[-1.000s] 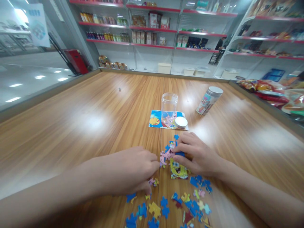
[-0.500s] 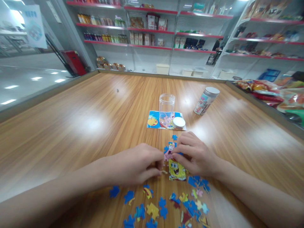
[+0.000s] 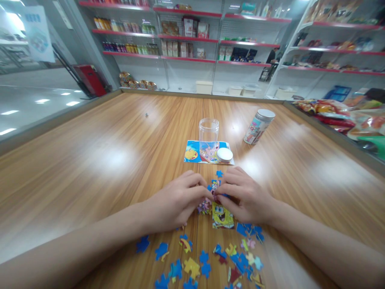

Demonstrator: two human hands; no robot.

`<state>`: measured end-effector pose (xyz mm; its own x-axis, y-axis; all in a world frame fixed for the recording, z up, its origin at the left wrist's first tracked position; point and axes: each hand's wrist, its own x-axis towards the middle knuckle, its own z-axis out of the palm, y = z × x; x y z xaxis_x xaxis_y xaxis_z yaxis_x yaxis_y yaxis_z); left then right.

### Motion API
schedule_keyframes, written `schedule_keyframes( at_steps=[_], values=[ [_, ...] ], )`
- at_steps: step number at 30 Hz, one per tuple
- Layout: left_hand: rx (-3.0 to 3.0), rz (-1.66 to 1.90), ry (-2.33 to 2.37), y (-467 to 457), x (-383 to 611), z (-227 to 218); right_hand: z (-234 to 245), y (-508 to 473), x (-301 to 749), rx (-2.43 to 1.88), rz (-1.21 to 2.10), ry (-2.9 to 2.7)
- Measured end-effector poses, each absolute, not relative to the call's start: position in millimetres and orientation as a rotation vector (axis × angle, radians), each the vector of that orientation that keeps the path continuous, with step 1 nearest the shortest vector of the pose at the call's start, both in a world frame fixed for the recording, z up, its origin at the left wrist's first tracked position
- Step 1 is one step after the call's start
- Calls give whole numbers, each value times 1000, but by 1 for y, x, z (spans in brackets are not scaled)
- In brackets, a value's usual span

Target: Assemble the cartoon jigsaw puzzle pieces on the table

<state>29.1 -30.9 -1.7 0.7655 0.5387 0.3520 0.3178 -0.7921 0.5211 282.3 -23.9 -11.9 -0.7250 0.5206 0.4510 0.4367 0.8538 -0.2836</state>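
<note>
A partly joined cartoon puzzle (image 3: 221, 214), yellow and pink, lies on the wooden table (image 3: 105, 152) between my hands. My left hand (image 3: 177, 200) has its fingers curled, the fingertips pinching at the pink section of the puzzle. My right hand (image 3: 245, 196) meets it from the right, fingers bent and pressing on the same spot. The two sets of fingertips touch over the puzzle's upper part. Several loose puzzle pieces (image 3: 207, 261), mostly blue and yellow, lie scattered in front of me.
Beyond the hands lies a picture card (image 3: 192, 153) with an open clear jar (image 3: 208, 134) and a white lid (image 3: 224, 154) on it. A second, closed jar (image 3: 258, 126) stands further right. Snack bags (image 3: 339, 114) line the right edge. Shop shelves stand behind.
My left hand has moved up and to the right, from the loose pieces to the joined puzzle, where it now meets the right hand. The right hand has hardly moved.
</note>
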Motion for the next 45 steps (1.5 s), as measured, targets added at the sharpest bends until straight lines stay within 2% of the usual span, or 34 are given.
schedule_keyframes(
  at_steps=[4, 10, 24, 45],
  values=[
    [2556, 600, 851, -33, 31, 2, -13, -25, 283, -709, 208, -2503],
    [2633, 433, 874, -38, 36, -1, -12, -24, 281, -714, 188, -2507],
    [2716, 583, 656, -33, 29, -7, -13, -23, 282, -729, 203, -2517],
    [2650, 515, 708, -33, 30, -6, -12, -23, 282, -734, 233, -2518]
  ],
)
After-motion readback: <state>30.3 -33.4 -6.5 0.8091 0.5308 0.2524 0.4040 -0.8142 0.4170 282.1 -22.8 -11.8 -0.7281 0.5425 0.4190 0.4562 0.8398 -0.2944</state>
